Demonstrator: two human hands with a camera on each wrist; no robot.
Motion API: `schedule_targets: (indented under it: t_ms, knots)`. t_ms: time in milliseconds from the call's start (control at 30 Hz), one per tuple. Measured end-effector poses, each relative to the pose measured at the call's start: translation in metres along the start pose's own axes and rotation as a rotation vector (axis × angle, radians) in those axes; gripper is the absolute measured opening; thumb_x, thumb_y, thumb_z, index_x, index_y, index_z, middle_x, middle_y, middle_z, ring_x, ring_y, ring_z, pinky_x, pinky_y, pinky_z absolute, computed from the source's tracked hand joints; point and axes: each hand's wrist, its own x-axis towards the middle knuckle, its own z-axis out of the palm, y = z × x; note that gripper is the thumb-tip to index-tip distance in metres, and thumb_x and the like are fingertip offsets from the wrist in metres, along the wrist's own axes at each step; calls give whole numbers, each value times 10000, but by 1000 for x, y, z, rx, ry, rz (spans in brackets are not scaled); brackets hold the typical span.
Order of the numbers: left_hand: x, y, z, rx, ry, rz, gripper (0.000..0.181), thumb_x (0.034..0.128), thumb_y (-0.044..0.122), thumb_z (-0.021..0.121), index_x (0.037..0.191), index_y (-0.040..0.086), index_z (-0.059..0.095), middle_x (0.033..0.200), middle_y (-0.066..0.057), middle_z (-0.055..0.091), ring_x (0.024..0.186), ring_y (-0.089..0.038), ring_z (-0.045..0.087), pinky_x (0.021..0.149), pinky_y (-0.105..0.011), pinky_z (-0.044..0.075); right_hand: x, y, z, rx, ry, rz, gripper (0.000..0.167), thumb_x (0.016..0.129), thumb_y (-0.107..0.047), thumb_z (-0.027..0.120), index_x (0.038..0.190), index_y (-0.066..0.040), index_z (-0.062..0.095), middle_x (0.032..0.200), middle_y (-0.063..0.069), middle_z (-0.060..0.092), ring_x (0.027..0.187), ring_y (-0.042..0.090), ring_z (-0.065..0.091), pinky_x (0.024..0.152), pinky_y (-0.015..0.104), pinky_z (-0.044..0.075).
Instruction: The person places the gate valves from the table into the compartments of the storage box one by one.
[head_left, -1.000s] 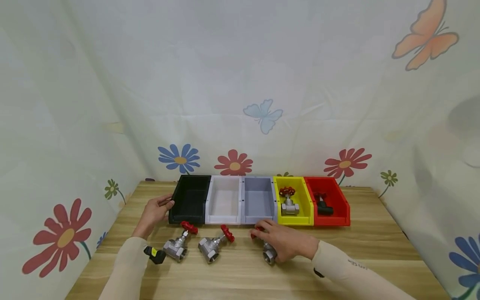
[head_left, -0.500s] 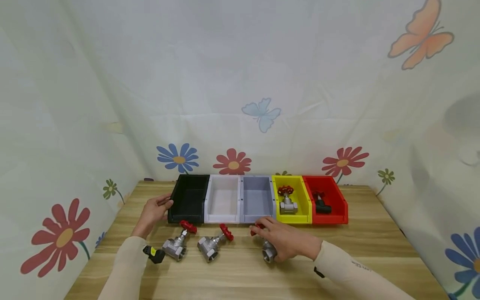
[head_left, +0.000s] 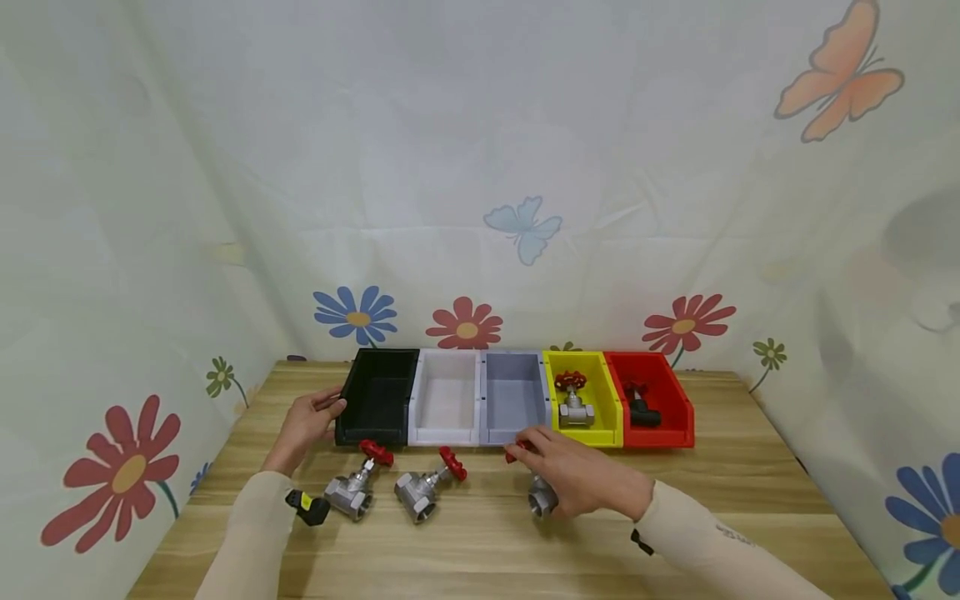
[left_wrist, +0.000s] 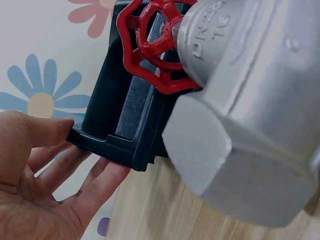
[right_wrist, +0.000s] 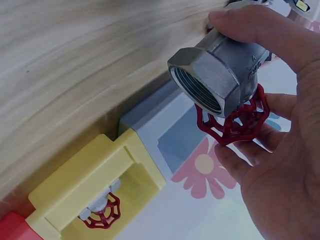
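Observation:
My right hand (head_left: 585, 477) grips a silver valve with a red handwheel (right_wrist: 215, 67), just in front of the grey bin (head_left: 513, 404). In the right wrist view the thumb lies on the metal body and the fingers are around the handwheel side. At the left end of the bin row, my left hand (head_left: 303, 429) holds the side of the black bin (head_left: 378, 400), thumb on its rim and fingers beneath, as the left wrist view shows. Two similar valves lie on the table: a left one (head_left: 351, 492) close to the left wrist and a middle one (head_left: 420, 492).
A white bin (head_left: 447, 404) stands between the black and grey ones. The yellow bin (head_left: 607, 437) holds a silver valve (head_left: 576, 410); the red bin (head_left: 678, 437) holds a black-bodied valve (head_left: 642, 412). A flowered cloth (head_left: 420, 167) rises behind the wooden table (head_left: 465, 558).
The right hand has moved slightly right and up with the valve in its grip. The left hand stays at the black bin, and the head view has shifted a little.

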Motion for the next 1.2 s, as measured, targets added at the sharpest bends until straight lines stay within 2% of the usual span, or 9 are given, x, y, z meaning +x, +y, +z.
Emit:
schedule_targets:
  t_ms: [500, 900, 1200]
  knots:
    - [1, -1, 0, -10, 1, 0, 509, 1040, 271, 487, 1518, 132, 386, 1518, -208, 432, 1324, -391, 505, 967, -469, 537, -1, 3, -20, -1, 36, 59, 1008, 642, -398, 911, 1489, -210, 400, 1455, 41, 425, 1301, 226, 431, 1073, 403, 480]
    - [0, 2, 0, -8, 6, -7, 521, 1040, 279, 485, 1528, 139, 366, 1530, -221, 407, 1347, -412, 475, 1001, -506, 501, 3, 6, -39, -23, 98, 118, 1016, 610, -375, 919, 1477, -206, 418, 1454, 52, 433, 1336, 224, 382, 1041, 401, 501]
    - [-2, 3, -1, -8, 7, -21, 525, 1038, 282, 490, 1528, 143, 366, 1532, -222, 404, 1345, -410, 477, 1008, -514, 495, 10, 11, -51, -70, 137, 118, 994, 604, -417, 909, 1460, -184, 459, 1418, 65, 461, 1304, 223, 396, 1056, 391, 485]
